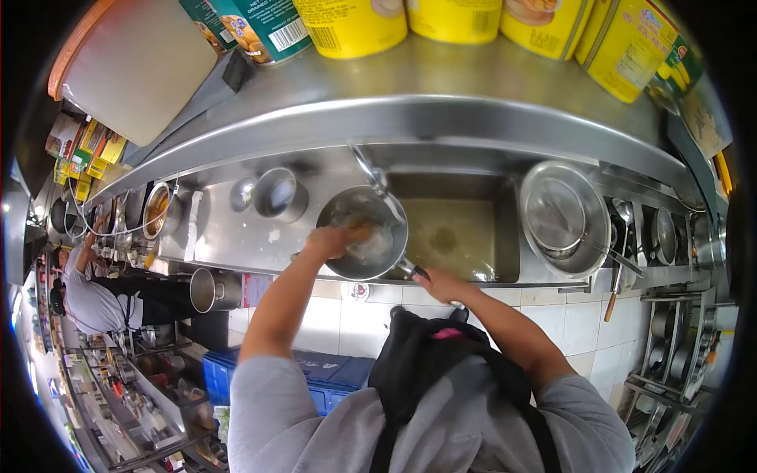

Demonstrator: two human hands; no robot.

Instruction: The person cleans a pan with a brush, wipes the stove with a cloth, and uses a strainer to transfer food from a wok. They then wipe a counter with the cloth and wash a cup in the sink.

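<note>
A dark wok (331, 209) with water in it sits at the left edge of the sink, under the metal faucet (380, 181). My right hand (443, 286) is closed round the wok's black handle (413, 270), on the near right side. Over the inside of the wok, my left hand (334, 241) is closed on a brown scrubber-like thing (360, 231), blurred so that its exact kind does not show. It touches the wet inner surface, where the water looks stirred and whitish.
The sink basin (501, 236) holds murky water. Right of it stands a large metal bowl (590, 256) with a strainer (556, 209); at left is a steel pot (281, 195). Yellow cans (351, 27) line the shelf above. A co-worker (106, 303) stands far left.
</note>
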